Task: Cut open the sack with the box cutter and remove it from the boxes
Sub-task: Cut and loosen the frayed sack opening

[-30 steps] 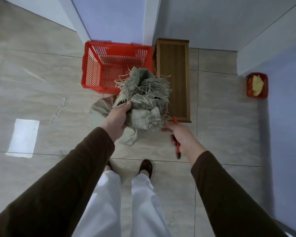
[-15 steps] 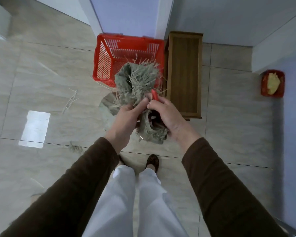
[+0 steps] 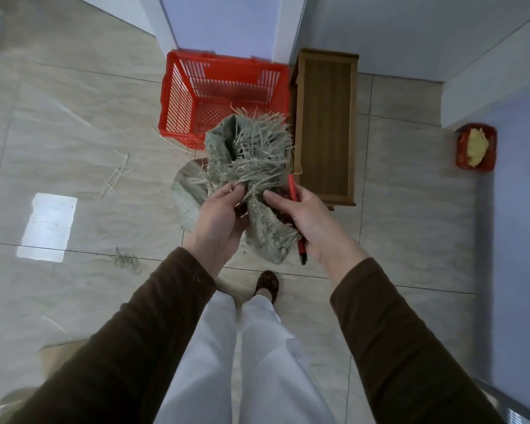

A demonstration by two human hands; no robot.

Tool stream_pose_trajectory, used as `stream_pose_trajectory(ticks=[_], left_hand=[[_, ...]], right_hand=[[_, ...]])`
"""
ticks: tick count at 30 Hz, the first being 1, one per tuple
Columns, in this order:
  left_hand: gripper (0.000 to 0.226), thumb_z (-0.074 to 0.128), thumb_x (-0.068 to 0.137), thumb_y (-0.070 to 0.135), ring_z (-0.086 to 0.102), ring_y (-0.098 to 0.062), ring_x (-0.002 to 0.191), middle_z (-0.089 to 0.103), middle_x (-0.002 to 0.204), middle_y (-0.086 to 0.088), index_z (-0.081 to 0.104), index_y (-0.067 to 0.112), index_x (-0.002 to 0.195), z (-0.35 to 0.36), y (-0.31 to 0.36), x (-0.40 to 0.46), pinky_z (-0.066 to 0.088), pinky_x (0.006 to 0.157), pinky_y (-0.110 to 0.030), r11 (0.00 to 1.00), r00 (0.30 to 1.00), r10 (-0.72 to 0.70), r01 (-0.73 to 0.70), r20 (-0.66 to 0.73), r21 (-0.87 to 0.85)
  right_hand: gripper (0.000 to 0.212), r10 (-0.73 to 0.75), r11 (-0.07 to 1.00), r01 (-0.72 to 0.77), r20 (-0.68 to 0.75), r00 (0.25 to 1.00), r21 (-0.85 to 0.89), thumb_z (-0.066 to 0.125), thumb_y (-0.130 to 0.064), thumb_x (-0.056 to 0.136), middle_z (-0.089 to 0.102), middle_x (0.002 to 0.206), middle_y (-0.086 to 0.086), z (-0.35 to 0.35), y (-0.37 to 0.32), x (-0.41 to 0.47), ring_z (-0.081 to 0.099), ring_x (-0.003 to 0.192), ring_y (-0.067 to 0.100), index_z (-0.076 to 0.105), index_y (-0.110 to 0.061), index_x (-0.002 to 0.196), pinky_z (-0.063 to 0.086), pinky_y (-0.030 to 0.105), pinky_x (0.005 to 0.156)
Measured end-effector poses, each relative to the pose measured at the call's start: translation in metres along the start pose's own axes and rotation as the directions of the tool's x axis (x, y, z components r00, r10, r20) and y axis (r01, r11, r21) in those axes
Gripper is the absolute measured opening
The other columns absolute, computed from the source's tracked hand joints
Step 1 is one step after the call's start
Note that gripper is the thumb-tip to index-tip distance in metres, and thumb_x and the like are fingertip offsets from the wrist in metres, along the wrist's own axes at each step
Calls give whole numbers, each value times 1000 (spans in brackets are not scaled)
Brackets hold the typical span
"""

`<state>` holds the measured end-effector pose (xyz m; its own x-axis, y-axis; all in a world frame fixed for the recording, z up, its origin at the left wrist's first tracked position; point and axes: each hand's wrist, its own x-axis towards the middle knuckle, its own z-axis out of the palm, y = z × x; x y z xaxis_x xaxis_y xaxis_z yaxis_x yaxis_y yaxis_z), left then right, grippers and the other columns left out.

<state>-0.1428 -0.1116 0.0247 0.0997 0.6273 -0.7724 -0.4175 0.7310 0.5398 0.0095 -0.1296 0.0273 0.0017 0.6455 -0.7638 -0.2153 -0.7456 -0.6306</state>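
Observation:
A bunched grey-green woven sack [image 3: 251, 154] with frayed strands hangs in front of me above the floor. My left hand [image 3: 219, 218] grips its gathered middle from the left. My right hand [image 3: 311, 221] holds the red box cutter [image 3: 296, 215] against the palm, with the thumb and fingertips also pinching the sack from the right. The cutter's black end sticks out below the hand. Part of the sack droops toward the floor behind my left hand. No boxes are visible inside the sack.
A red plastic basket [image 3: 178, 96] stands against the wall ahead, a wooden crate-like stand [image 3: 326, 127] to its right. A small red tray [image 3: 475, 147] with something yellow sits by the right wall. Loose sack strands [image 3: 117, 172] lie on the tiled floor. My feet are below.
My right hand, with the cutter, came up from beside the sack to meet my left hand on it. The sack has been gathered tighter and now sits between both hands.

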Motion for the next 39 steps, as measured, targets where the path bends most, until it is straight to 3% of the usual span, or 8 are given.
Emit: stream_pose_trajectory(ticks=[7, 17, 21, 23, 28, 33, 36, 39], left_hand=[[24, 54, 108, 12, 68, -3, 58, 74, 70, 7, 69, 16, 89, -2, 0, -1, 56, 52, -19, 972, 988, 150, -140, -37, 190], [25, 49, 110, 28, 75, -25, 102, 77, 115, -8, 66, 12, 120, -8, 15, -1, 65, 80, -38, 999, 988, -43, 38, -149, -35], [64, 89, 79, 29, 77, -24, 104, 76, 121, -9, 57, 15, 132, -4, 18, 0, 65, 88, -40, 930, 997, -63, 40, 51, 364], [39, 84, 84, 11, 78, -19, 88, 79, 107, -8, 62, 13, 116, -1, 16, 3, 67, 79, -35, 888, 995, -86, 56, 44, 457], [17, 53, 107, 21, 61, -8, 44, 69, 64, 2, 63, 17, 95, -6, 13, 13, 44, 40, -18, 993, 959, -101, 112, -266, 27], [18, 68, 97, 23, 70, -16, 75, 75, 110, -12, 58, 15, 109, -12, -4, -5, 59, 57, -28, 987, 930, -57, 108, -364, 120], [66, 73, 80, 11, 47, -21, 126, 41, 138, 0, 40, 24, 135, -11, -2, -23, 47, 109, -39, 647, 684, 675, -368, -278, 668], [43, 69, 82, 4, 55, -13, 110, 54, 116, 9, 55, 21, 118, 4, 11, -26, 50, 97, -30, 116, 430, 860, -690, 276, 715]], right_hand=[[21, -129, 979, 116, -64, 990, -168, 82, -24, 87, 80, 91, -4, 16, 1, -3, 76, 75, 7, 72, -25, 105, 56, 18, 61], [30, -314, 909, 224, -221, 923, -352, 67, -14, 98, 67, 114, -11, -10, -12, -3, 71, 98, 11, 64, -34, 120, 61, 31, 84], [24, -400, 915, 362, -269, 876, -179, 64, -10, 97, 70, 120, -3, -7, -12, -7, 69, 110, 17, 68, -32, 107, 59, 43, 97], [24, -311, 949, 312, -299, 902, -44, 63, -8, 97, 73, 116, 2, -10, -13, -4, 71, 103, 20, 69, -31, 104, 61, 40, 89], [18, 19, 926, 72, -238, 971, 370, 51, -5, 103, 63, 79, 4, -23, -10, -5, 53, 52, 10, 66, -14, 107, 41, 22, 44], [20, -107, 938, 159, -179, 978, 308, 54, -10, 104, 74, 117, 15, -26, -8, -13, 70, 110, 36, 72, -20, 106, 55, 50, 100], [21, -219, 960, 240, -145, 965, 148, 57, -11, 102, 71, 129, 17, -26, -11, -13, 68, 120, 35, 71, -22, 113, 55, 53, 103], [23, -308, 948, 313, -90, 947, 53, 59, -15, 100, 72, 126, 9, -23, -12, -15, 70, 116, 26, 73, -31, 108, 58, 45, 97]])
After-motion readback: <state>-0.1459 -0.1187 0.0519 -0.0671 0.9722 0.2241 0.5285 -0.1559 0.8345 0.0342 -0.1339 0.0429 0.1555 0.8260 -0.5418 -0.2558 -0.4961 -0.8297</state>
